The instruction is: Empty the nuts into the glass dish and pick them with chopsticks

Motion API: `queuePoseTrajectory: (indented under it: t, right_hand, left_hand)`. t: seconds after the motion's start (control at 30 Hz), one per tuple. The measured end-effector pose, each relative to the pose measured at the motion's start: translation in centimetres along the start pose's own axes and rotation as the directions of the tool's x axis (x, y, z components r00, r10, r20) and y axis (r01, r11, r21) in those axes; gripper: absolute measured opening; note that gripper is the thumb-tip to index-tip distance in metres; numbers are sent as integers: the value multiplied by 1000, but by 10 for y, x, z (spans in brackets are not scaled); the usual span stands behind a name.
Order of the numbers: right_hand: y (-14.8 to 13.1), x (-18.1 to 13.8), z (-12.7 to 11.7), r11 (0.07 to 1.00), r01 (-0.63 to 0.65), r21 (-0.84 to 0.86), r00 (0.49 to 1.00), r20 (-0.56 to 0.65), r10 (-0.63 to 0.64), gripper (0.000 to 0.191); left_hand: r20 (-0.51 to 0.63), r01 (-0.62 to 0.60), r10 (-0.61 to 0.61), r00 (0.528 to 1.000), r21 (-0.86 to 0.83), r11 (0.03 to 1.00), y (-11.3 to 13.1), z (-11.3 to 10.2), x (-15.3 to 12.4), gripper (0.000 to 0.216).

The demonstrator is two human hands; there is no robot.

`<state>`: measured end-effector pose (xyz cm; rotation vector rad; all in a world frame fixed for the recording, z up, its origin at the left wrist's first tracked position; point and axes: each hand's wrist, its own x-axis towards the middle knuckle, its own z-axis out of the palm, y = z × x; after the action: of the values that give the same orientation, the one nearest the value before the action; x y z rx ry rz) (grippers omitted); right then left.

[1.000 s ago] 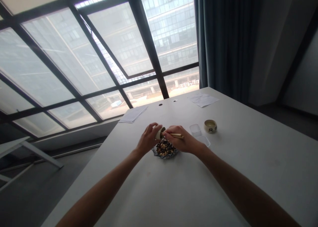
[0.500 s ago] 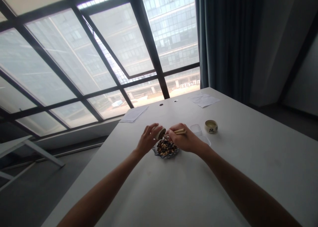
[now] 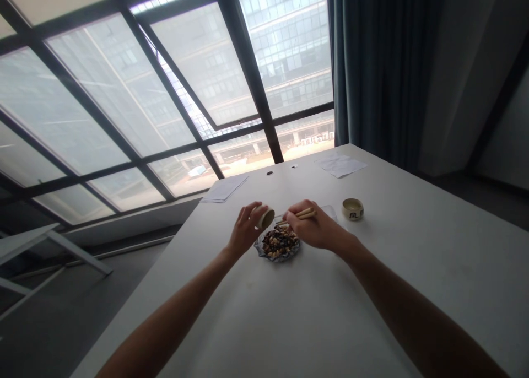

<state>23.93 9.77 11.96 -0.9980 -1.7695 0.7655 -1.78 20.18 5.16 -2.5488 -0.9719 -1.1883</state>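
Note:
My left hand (image 3: 245, 227) is closed around a small pale cup (image 3: 266, 217), tilted so its mouth faces right and toward me. In my right hand (image 3: 311, 227) is a pair of wooden chopsticks (image 3: 305, 214), their tips pointing left, close to the cup's rim. Beneath both hands stands a clear glass bowl (image 3: 264, 255) with a wavy edge. It holds a heap of mixed nuts and dark dried pieces (image 3: 281, 241). Part of the bowl's far side is hidden by my hands.
A second small cup (image 3: 352, 209) with a dark written character stands at the right. Behind my right hand shows part of a clear plastic container (image 3: 329, 212). Sheets of paper (image 3: 225, 189) lie at the table's far left, with another sheet (image 3: 341, 165) at the back.
The cup in my left hand has turned, showing more of its inside. My right hand and the chopsticks have drawn slightly right, away from the cup, covering more of the plastic container.

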Motion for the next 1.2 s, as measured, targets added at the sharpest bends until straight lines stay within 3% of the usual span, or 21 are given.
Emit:
queuePoseTrajectory:
  t: [0.17, 0.33, 0.5, 0.63, 0.73, 0.77, 0.83, 1.03, 1.2]
  right_hand:
    - [-1, 1, -14, 986, -165, -1, 980, -112, 164, 23]
    - [-7, 3, -31, 971, -231, 68, 920, -310, 241, 22]
    - [-26, -3, -65, 978, -32, 206, 802, -579, 149, 25]
    - [-43, -17, -96, 972, 170, 165, 626, -779, 23, 24]
    - [-52, -29, -117, 962, 241, 126, 487, -873, -8, 23]
    - [-53, -32, -124, 960, 253, 115, 449, -894, -11, 23]
    - [-53, -37, -136, 958, 269, 101, 392, -920, -13, 25]
    - [-52, -48, -156, 948, 300, 108, 386, -923, -17, 27]
    - [-56, -54, -168, 929, 341, 143, 369, -929, 7, 24]
  left_hand:
    - [-83, 161, -181, 980, -204, 966, 1, 1, -3, 64]
    - [7, 295, -328, 945, -454, 841, 17, -2, -9, 75]
    - [227, 435, -377, 898, -587, 683, 51, -7, 3, 66]
    - [353, 455, -290, 890, -633, 626, 86, 1, 35, 74]
    - [427, 393, -126, 895, -622, 677, 116, 25, 67, 74]
    - [438, 349, -79, 895, -581, 736, 127, 37, 77, 73]
    - [475, 331, -37, 879, -553, 765, 148, 66, 96, 74]
    - [603, 264, 41, 797, -408, 874, 192, 150, 126, 71]
    - [711, 199, 61, 700, -276, 940, 200, 182, 130, 70]
